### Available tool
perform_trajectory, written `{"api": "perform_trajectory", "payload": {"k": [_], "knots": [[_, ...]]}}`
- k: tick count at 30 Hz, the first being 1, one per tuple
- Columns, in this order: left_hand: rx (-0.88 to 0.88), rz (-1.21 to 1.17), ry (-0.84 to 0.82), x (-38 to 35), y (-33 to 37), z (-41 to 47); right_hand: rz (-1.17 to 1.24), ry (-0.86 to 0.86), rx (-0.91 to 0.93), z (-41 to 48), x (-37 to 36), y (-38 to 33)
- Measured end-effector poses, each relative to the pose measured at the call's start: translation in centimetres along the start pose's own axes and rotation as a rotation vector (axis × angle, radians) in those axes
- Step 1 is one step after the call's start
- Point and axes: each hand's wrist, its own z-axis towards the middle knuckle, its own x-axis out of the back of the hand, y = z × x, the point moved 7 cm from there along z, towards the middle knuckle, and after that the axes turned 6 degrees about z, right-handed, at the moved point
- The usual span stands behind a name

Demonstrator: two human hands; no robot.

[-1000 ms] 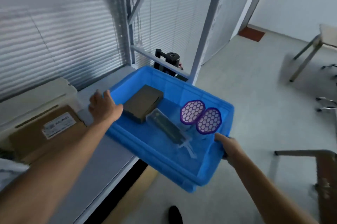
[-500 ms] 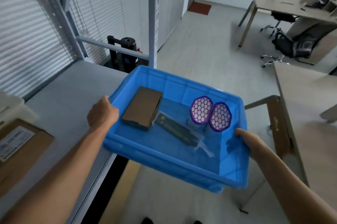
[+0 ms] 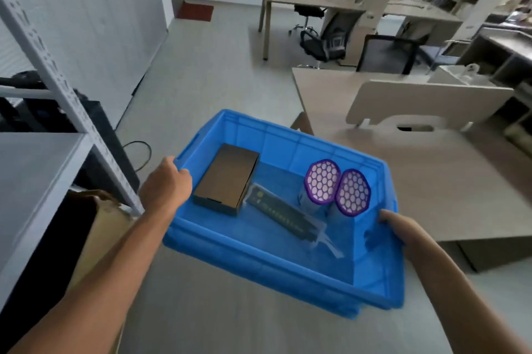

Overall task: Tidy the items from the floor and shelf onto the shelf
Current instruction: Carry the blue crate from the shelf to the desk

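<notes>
While I carry it: blue plastic crate (image 3: 259,264), off the shelf (image 3: 31,169), over the floor.
Left hand (image 3: 165,189) and right hand (image 3: 400,228) grasp opposite rims; keep level so the brown box (image 3: 226,178) and purple mesh filters (image 3: 336,191) stay put.

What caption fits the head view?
Two hands, left and right, carry a blue bin beside a shelf.

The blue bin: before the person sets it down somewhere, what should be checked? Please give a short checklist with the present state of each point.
1. Left hand grips the bin rim: ok.
2. Right hand grips the opposite rim: ok.
3. Bin level: not ok, it tilts.
4. Box, bagged device and purple filters lie inside: ok.
5. Shelf has free space: ok.
6. Floor path under the bin: cannot tell.
</notes>
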Motion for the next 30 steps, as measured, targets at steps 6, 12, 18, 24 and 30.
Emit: {"api": "perform_trajectory", "payload": {"k": [6,12,18,24,30], "knots": [[-0.096,-0.011,-0.093,-11.3,16.1,-8.8,0.118,0.185,-0.022,4.2,20.4,3.6],[-0.206,-0.06,-0.167,-20.2,30.8,-15.8,0.182,0.355,-0.06,7.0,36.5,5.9],[-0.313,-0.081,-0.249,-29.1,45.2,-19.4,0.261,0.469,-0.113,12.8,48.4,7.3],[-0.303,-0.12,-0.324,-38.5,58.4,-20.5,0.277,0.529,-0.111,22.4,58.4,4.2],[-0.236,-0.204,-0.363,-44.4,69.5,-21.2,0.266,0.479,-0.129,33.8,67.4,-0.2]]}}
